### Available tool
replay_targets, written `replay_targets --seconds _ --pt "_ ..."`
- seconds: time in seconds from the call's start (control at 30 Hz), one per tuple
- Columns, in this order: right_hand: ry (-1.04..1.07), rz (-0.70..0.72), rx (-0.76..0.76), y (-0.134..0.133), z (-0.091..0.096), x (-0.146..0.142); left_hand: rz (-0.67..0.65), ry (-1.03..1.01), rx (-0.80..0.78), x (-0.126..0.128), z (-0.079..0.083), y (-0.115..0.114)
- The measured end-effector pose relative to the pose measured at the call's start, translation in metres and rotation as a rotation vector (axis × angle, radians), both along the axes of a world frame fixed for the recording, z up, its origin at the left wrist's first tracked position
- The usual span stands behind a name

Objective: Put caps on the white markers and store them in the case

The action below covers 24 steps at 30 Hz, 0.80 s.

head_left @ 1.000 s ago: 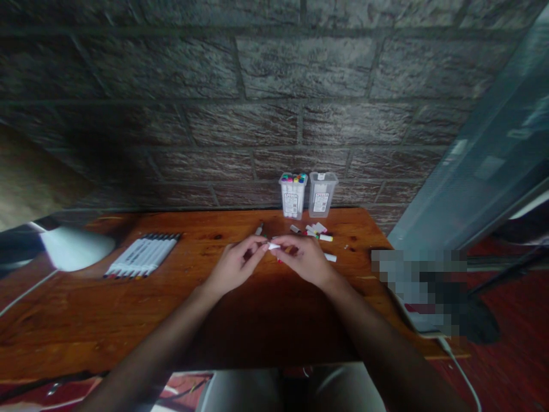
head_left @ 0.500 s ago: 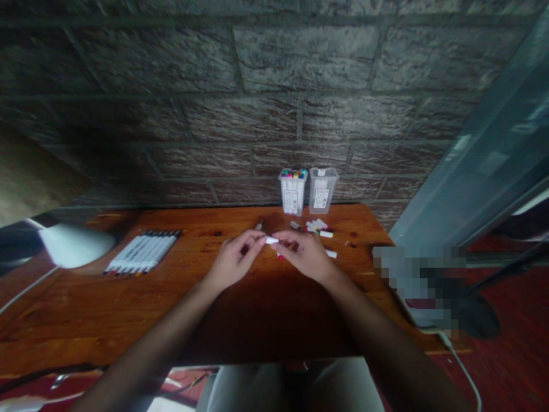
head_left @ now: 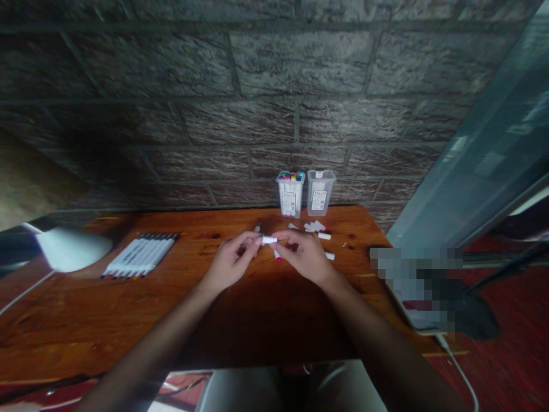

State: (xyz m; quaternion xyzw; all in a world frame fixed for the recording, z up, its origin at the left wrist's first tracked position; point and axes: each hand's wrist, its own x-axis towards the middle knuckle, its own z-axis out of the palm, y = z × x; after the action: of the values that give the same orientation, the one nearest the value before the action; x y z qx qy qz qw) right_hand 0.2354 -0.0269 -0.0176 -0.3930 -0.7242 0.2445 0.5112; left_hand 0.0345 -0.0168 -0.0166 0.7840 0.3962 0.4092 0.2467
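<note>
Between my two hands, just above the table, is a white marker [head_left: 269,240]. The fingertips of my left hand [head_left: 234,258] pinch its left end, and those of my right hand [head_left: 303,255] pinch its right end. Below it lies a marker with a red end [head_left: 278,258], partly hidden by my right fingers. Beyond my right hand are several loose markers [head_left: 316,226], one with a yellow end [head_left: 325,236]. A white marker [head_left: 329,256] pokes out to the right of that hand. Past my left fingertips lies a slim grey-tipped pen-like item [head_left: 258,227].
A clear tub full of markers [head_left: 290,194] stands against the brick wall beside a second clear tub [head_left: 321,193]. A row of markers [head_left: 139,256] lies side by side at the left, near a white lamp [head_left: 76,247]. All rest on the wooden table [head_left: 206,320].
More of the white marker shows between my fingertips, and it sits slightly further left. The red-ended marker below is more visible. The whole view has shifted a little.
</note>
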Motion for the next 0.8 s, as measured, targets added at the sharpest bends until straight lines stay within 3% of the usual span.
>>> replay_targets --seconds 0.8 --pt "-0.022 0.041 0.023 -0.004 0.003 -0.001 0.009 0.064 0.035 0.0 0.01 -0.005"
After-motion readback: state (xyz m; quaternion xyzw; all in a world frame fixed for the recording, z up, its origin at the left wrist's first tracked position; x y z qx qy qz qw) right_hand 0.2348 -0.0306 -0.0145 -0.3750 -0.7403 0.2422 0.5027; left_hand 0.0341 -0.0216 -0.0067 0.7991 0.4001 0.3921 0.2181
